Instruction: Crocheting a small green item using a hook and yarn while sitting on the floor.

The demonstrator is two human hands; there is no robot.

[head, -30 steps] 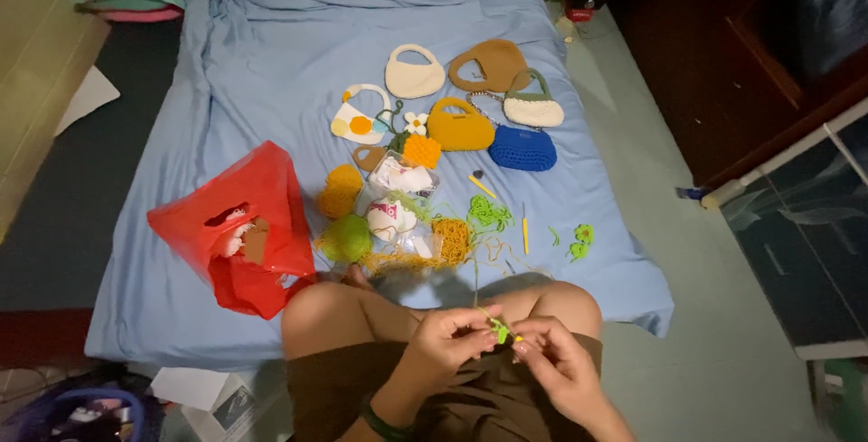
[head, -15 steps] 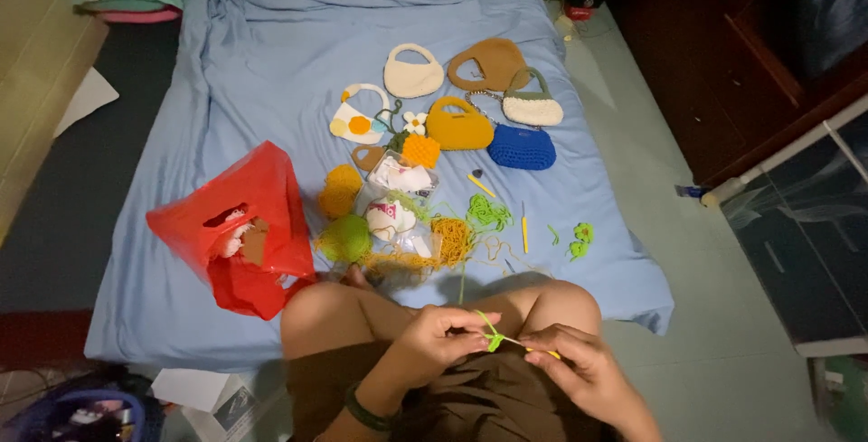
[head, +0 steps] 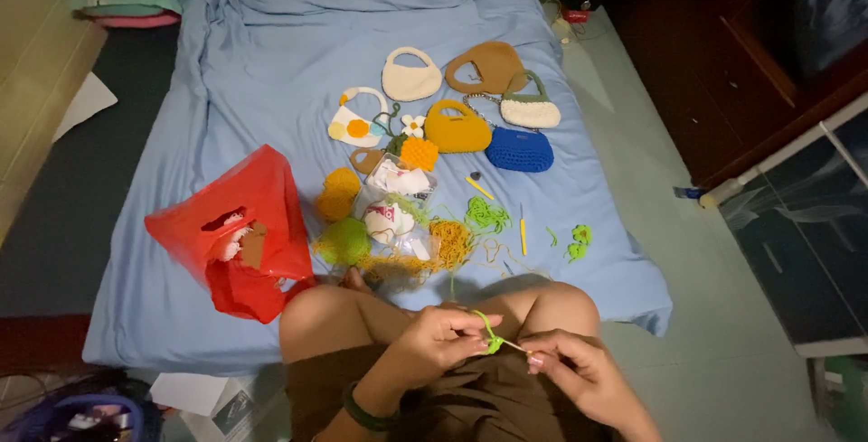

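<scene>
The left hand (head: 443, 338) is closed in a pinch on a small green crochet piece (head: 493, 344), held over the lap between the 2 knees; a loop of green yarn (head: 482, 323) arcs up from the piece over the fingertips. The right hand (head: 565, 365) pinches the handle end of a thin crochet hook (head: 514, 345), whose tip meets the piece; the 2 hands sit close together, joined only by hook and work.

Risk 1: the piece is small and held by fingertips alone; a loosened pinch would probably drop it into the lap and let the live loop slip off the hook. Risk 2: the working strand appears to run forward toward the tangled yellow yarn (head: 443, 243) and loose green yarn (head: 486, 216) on the blue sheet (head: 271, 71); a snag there would likely tighten the strand and distort the stitch; the strand's full path cannot be traced. Risk 3: a yellow hook (head: 523, 232) lies loose just beyond the knees; a shift of the legs could disturb it.

Further out: a red plastic bag (head: 240, 234) stands open at the left knee; 5 finished crochet bags, including a blue bag (head: 520, 150) and a mustard bag (head: 457, 130), lie well apart from the hands.
</scene>
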